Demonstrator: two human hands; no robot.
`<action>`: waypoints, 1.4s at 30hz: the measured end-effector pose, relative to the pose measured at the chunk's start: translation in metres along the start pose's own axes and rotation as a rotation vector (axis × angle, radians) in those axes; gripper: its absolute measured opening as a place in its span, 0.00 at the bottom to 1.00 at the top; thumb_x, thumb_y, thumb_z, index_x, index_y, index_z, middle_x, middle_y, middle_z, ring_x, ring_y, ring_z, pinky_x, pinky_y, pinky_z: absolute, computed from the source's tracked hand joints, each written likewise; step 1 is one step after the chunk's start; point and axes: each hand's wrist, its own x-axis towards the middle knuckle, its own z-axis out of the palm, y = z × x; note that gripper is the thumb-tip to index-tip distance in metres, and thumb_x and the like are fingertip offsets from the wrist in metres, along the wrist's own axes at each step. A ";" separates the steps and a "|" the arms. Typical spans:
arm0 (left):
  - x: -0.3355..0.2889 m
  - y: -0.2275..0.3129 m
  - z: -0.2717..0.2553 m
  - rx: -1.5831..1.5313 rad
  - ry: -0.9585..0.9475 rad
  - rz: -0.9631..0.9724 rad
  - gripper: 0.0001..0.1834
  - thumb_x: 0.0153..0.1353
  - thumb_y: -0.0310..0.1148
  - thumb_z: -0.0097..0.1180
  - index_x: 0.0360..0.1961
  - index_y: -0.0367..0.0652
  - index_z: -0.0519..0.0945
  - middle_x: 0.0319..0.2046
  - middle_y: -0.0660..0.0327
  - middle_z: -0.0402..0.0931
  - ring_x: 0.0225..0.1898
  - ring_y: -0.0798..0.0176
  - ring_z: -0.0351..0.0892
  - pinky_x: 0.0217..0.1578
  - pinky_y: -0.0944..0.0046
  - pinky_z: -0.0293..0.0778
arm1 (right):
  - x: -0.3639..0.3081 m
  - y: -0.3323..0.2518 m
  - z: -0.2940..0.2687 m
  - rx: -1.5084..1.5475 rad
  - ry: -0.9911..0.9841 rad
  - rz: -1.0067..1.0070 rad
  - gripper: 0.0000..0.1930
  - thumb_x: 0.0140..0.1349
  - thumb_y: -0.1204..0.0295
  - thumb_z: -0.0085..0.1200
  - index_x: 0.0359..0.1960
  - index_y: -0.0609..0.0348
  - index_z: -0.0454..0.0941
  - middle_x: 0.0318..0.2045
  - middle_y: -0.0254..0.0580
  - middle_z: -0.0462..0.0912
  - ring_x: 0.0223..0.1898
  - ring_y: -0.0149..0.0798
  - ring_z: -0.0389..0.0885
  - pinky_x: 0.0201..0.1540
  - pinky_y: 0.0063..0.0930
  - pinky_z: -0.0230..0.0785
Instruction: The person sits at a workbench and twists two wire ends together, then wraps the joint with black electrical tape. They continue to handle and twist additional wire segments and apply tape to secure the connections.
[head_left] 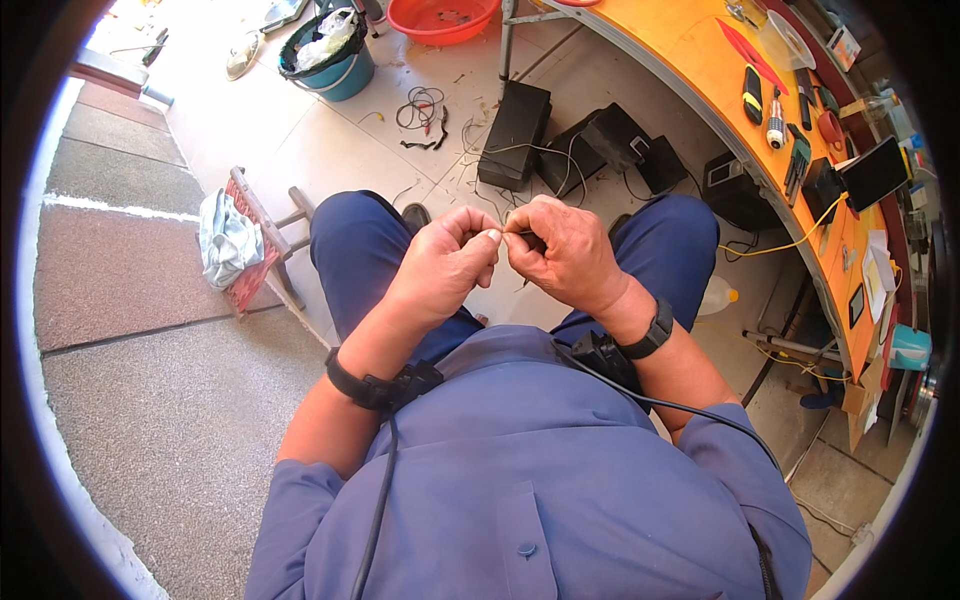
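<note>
My left hand [447,262] and my right hand [568,254] meet in front of me above my lap, fingertips almost touching. Thumb and index finger of each hand are pinched together on a thin wire [504,212], most of it hidden by the fingers. A short dark end shows under my right palm. Thin pale cable lies beyond my hands, among several black box-shaped devices, one of them a tall black box [515,135] on the floor. Whether the wire I hold joins that cable, I cannot tell.
An orange workbench [690,60] curves along the right, bearing a utility knife [752,95], a screwdriver [776,122] and a phone on a stand [875,178]. At left stands a small stool with a pale cloth [228,238]. Ahead are a lined bucket [335,75] and red basin [440,18].
</note>
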 end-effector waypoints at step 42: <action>0.000 -0.001 0.001 -0.107 -0.039 0.000 0.04 0.72 0.30 0.53 0.41 0.42 0.76 0.26 0.67 0.73 0.21 0.76 0.66 0.21 0.76 0.59 | 0.006 0.007 -0.011 0.049 0.021 -0.182 0.08 0.53 0.77 0.67 0.34 0.53 0.82 0.31 0.39 0.81 0.25 0.42 0.81 0.27 0.32 0.74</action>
